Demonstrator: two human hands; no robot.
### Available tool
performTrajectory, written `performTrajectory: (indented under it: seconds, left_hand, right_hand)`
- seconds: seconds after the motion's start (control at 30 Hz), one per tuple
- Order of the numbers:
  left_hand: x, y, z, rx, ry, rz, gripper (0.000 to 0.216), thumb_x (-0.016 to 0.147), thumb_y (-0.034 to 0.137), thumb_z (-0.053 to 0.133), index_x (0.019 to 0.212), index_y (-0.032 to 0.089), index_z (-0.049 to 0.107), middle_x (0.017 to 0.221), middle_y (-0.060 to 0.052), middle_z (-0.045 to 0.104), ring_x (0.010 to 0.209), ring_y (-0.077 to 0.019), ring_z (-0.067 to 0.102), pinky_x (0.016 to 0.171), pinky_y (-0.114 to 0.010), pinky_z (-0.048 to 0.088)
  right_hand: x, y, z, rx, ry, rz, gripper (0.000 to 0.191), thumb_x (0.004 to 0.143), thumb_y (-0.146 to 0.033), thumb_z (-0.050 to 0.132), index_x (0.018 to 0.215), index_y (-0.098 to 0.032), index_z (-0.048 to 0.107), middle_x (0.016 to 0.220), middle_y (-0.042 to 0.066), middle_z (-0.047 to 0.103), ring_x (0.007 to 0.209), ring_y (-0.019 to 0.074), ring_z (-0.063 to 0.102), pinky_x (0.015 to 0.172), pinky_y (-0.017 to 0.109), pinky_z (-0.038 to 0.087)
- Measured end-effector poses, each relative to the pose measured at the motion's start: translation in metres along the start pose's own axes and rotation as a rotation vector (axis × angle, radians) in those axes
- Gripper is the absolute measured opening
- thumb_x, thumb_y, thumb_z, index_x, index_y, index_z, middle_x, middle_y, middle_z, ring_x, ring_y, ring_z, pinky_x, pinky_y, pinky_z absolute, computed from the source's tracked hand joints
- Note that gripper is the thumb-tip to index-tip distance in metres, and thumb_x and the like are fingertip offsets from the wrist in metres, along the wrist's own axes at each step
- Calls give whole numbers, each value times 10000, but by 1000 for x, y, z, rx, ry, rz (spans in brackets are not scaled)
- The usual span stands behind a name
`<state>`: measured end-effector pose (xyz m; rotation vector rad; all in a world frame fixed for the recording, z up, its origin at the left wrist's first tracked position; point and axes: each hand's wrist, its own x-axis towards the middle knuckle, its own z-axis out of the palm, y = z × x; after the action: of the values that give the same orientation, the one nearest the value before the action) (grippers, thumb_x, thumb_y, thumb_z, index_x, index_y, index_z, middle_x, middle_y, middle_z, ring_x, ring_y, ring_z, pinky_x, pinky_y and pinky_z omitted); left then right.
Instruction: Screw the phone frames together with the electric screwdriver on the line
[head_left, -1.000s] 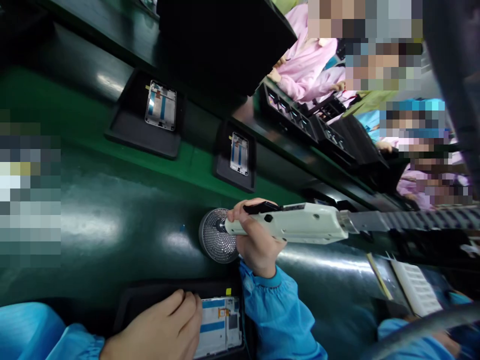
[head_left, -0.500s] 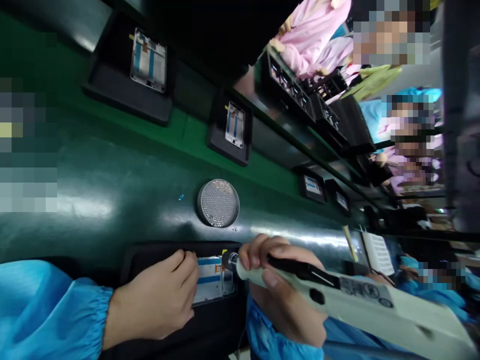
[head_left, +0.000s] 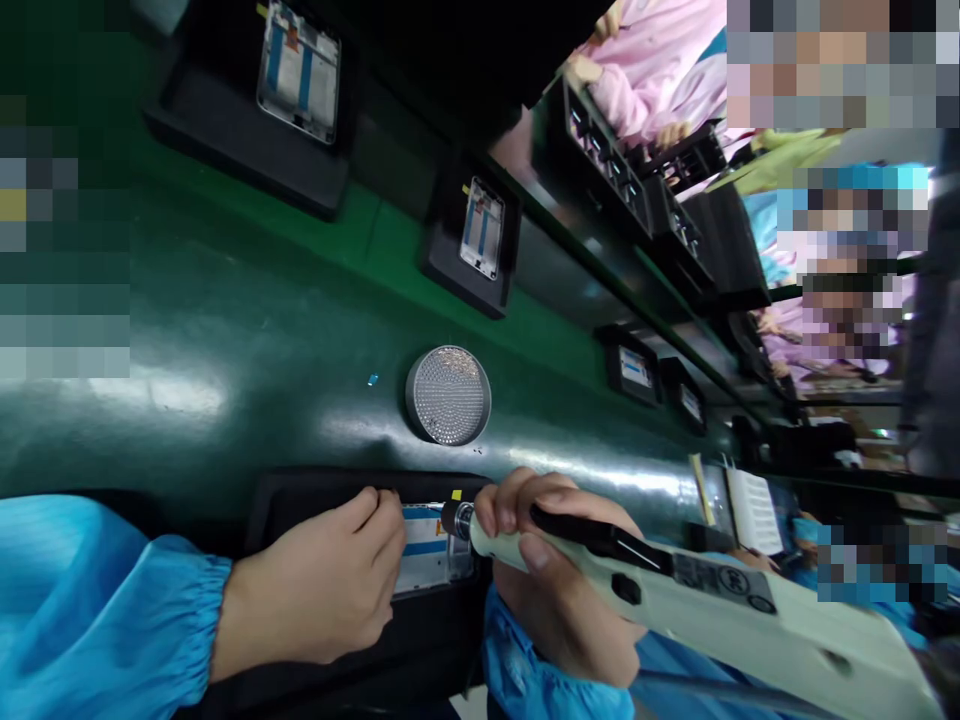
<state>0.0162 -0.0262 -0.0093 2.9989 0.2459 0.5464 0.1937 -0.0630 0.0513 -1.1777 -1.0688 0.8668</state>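
Note:
My right hand (head_left: pixel 555 590) grips a pale electric screwdriver (head_left: pixel 712 610), whose dark tip (head_left: pixel 455 520) sits at the upper right corner of a phone frame (head_left: pixel 431 550). The frame lies in a black tray (head_left: pixel 360 600) at the near edge of the green bench. My left hand (head_left: pixel 315 590) rests on the frame's left part, fingers curled, and hides much of it. A round metal dish (head_left: pixel 448 395) full of tiny screws stands just beyond the tray.
Further trays with phone frames (head_left: pixel 298 68) (head_left: pixel 481 228) ride the green conveyor (head_left: pixel 225 290) behind. Black crates (head_left: pixel 622 190) and people in pink and blue coats sit at the far right. A white ribbed part (head_left: pixel 752 510) lies to the right.
My right hand carried the screwdriver from the screw dish down to the phone frame's corner. The view shifted, and my left hand stayed on the frame.

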Motion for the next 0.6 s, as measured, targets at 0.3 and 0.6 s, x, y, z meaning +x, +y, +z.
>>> performTrajectory:
  seconds: [0.3,0.6]
  left_hand:
    - [0,0,-1,-2,-3,3,433,904,461,568,1023,77,728,1038,-183,725,996,-326,623,863,-460,406]
    - [1,0,0,-17,4,4,414,901,452,576,1011,84,730,1033,-184,726,998,-316,623,865,-456,420]
  right_hand:
    - [-1,1,-2,-45,-5,5,251,808,-165,636,1041,-253,661,771,7,538,712,143,523,575,315,467]
    - [-1,-3,3,-45,24,38,241,794,-156,641,1008,-263,669,724,-10,515,698,137,520,570,291,442]
